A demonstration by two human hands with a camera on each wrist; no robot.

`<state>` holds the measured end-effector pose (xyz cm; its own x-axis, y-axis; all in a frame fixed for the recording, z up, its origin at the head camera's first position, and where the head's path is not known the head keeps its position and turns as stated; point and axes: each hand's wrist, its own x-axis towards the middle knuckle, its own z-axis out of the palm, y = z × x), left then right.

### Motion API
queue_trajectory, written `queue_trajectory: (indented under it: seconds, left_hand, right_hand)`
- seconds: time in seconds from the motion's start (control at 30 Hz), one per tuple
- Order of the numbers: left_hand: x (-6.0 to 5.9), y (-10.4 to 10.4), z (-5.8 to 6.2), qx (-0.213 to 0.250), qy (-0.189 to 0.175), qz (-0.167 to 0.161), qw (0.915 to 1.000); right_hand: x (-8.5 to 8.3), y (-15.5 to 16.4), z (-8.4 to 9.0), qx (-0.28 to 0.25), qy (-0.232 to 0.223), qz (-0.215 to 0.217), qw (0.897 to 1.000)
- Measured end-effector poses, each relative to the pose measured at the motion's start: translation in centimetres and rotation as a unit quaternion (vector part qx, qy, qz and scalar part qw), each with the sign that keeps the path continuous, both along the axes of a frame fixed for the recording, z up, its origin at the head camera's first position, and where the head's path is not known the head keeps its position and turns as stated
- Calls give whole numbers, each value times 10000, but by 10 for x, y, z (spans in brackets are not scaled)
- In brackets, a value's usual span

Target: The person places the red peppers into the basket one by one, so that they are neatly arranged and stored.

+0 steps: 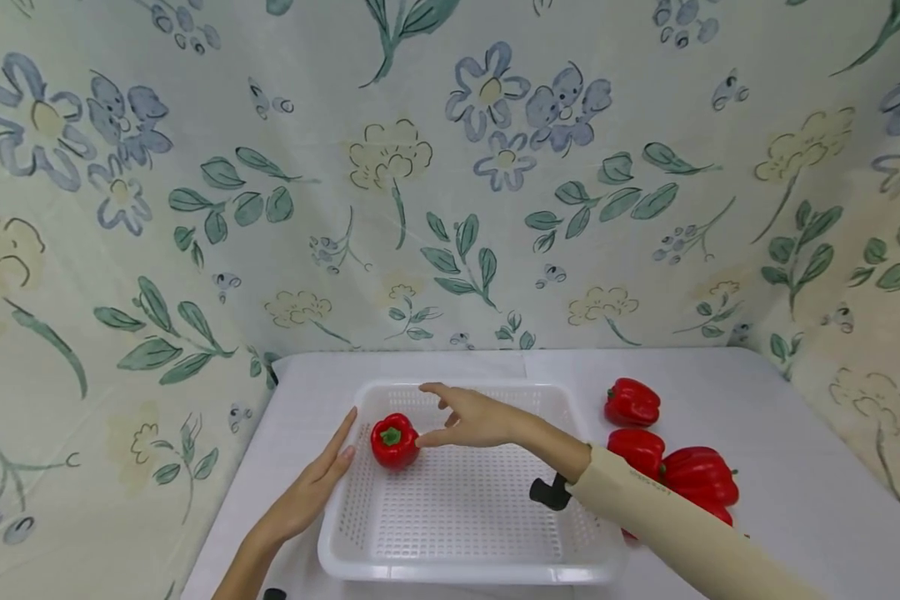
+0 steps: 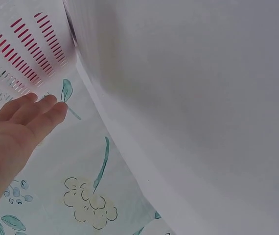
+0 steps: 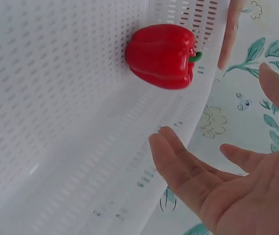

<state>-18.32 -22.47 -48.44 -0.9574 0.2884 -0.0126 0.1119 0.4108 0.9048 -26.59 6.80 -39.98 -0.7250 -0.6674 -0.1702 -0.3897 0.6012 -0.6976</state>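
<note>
A red bell pepper (image 1: 394,442) with a green stem sits in the left part of a white perforated plastic basket (image 1: 465,573). Above the basket, just right of that pepper, my right hand (image 1: 474,418) holds nothing, its fingers spread and loosely bent. In the right wrist view the same pepper (image 3: 161,56) lies apart from the right hand (image 3: 227,186). My left hand (image 1: 311,492) lies along the outside of the basket's left wall with straight fingers. The left wrist view has the left hand (image 2: 24,122) beside the slotted wall (image 2: 32,44), red showing through the slots.
To the right of the basket, several more red bell peppers lie on the white table (image 1: 780,467): one (image 1: 632,402) at the back, others (image 1: 699,477) grouped nearer, partly behind the right sleeve (image 1: 667,517). A flowered cloth (image 1: 450,183) hangs behind the table.
</note>
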Motion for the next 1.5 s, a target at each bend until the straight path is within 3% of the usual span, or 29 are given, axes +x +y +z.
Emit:
queue_trajectory:
  seconds: [0.23,0.4,0.67,0.9,1.13,1.5]
  left_hand:
    - [-1,0,1,51,-79,-5,10000]
    - [0,1,1,-106,11,10,9999]
    - [0,2,0,-117,25,-35,9999]
    - [-2,2,0,-136,61,33,9999]
    - [-1,3,1,-52,-113,97,9999]
    - [-1,4,2,100,-314,200,9993]
  right_hand:
    - [6,71,22,-293,437,-512,9973]
    - [8,117,27,-358,883,-1056,9898]
    - [7,197,14,-55,1468,-2090,9668]
    - [-12,269,-14,434,1401,-2839,9476]
    - [-14,300,-27,663,1037,-2845,9507]
    - [-23,298,-25,869,980,-2517,9589]
